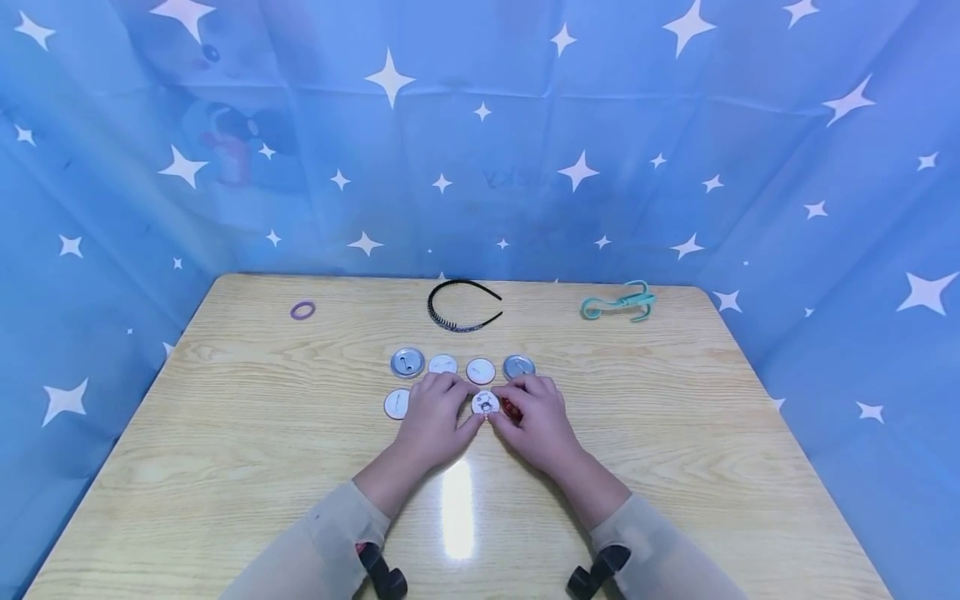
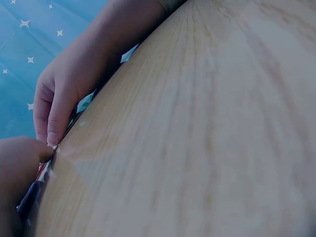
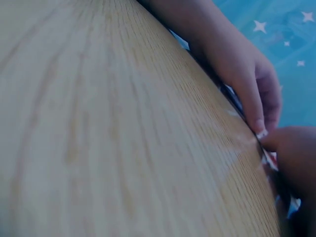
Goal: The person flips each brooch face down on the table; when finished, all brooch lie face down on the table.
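Note:
In the head view, a round white button badge [image 1: 486, 402] with a dark cartoon print lies face up between both hands. My left hand [image 1: 435, 421] pinches its left edge with thumb and forefinger. From the other side, my right hand [image 1: 534, 423] holds the right edge the same way. A red badge [image 1: 512, 409] shows partly under the right hand's fingers. In the left wrist view, the left thumb [image 2: 22, 158] and the right hand [image 2: 61, 98] meet low at the tabletop; the badge is mostly hidden there.
Pin-back badges lie face down around the hands: a silver one [image 1: 407, 362], white ones [image 1: 481, 371] and another silver one [image 1: 518, 367]. One white badge [image 1: 397, 404] sits beside the left hand. Farther back are a purple ring [image 1: 303, 310], a black headband [image 1: 442, 321] and a teal clip [image 1: 618, 302].

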`<control>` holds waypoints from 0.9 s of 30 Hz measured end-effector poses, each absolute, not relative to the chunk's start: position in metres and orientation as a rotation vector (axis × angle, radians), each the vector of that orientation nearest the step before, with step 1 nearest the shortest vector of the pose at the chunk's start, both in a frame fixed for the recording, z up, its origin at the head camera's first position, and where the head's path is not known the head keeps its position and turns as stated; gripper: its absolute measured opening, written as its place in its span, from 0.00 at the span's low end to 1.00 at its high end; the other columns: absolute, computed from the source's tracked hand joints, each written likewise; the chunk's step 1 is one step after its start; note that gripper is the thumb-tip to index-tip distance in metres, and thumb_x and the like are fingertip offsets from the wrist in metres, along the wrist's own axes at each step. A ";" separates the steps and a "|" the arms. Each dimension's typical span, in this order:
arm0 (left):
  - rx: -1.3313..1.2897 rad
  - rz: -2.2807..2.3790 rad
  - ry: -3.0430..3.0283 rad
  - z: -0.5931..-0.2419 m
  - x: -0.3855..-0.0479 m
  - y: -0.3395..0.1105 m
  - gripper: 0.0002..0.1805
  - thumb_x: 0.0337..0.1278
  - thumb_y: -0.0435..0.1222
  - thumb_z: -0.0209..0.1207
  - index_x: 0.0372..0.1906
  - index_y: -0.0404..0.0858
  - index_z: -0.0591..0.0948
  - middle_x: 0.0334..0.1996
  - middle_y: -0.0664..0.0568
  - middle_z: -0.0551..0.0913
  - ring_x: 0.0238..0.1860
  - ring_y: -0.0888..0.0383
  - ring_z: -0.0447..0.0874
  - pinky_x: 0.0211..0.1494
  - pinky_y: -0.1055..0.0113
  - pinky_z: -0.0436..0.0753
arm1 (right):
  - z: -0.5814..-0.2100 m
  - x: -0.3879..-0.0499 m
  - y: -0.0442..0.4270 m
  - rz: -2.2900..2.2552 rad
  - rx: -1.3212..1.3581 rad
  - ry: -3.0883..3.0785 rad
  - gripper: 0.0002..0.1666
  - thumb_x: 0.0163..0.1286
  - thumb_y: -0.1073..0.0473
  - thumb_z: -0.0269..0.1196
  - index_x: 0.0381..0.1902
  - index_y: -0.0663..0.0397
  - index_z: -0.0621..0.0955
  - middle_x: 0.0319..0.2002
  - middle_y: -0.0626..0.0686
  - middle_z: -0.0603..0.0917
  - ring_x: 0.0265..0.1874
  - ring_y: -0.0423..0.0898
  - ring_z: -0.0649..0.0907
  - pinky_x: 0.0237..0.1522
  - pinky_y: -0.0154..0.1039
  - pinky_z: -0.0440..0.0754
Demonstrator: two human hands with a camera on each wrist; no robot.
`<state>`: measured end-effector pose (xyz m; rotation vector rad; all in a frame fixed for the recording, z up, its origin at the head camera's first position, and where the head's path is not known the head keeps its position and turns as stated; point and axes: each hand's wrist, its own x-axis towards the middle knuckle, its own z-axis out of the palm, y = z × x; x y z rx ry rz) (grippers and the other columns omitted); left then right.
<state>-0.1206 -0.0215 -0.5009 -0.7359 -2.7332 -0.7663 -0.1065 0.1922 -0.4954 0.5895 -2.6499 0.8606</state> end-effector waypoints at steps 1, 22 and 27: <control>-0.736 -0.767 -2.730 -0.501 -0.121 -0.022 0.22 0.66 0.50 0.69 0.58 0.44 0.87 0.52 0.52 0.84 0.57 0.49 0.76 0.65 0.48 0.72 | -0.495 -0.106 0.192 0.866 0.593 -2.647 0.22 0.62 0.53 0.79 0.53 0.53 0.91 0.50 0.53 0.84 0.51 0.57 0.77 0.56 0.58 0.73; -0.721 -0.827 -2.637 -0.496 -0.120 -0.023 0.16 0.60 0.42 0.74 0.52 0.46 0.90 0.47 0.56 0.89 0.53 0.52 0.79 0.57 0.52 0.76 | -0.492 -0.107 0.191 0.928 0.643 -2.558 0.19 0.61 0.57 0.81 0.50 0.53 0.92 0.48 0.51 0.89 0.52 0.55 0.79 0.56 0.58 0.74; -0.729 -0.851 -2.584 -0.496 -0.120 -0.023 0.15 0.58 0.40 0.76 0.50 0.46 0.90 0.45 0.56 0.90 0.51 0.52 0.81 0.54 0.54 0.76 | -0.492 -0.108 0.192 0.946 0.646 -2.526 0.17 0.60 0.60 0.81 0.48 0.52 0.93 0.46 0.51 0.90 0.51 0.56 0.80 0.56 0.58 0.74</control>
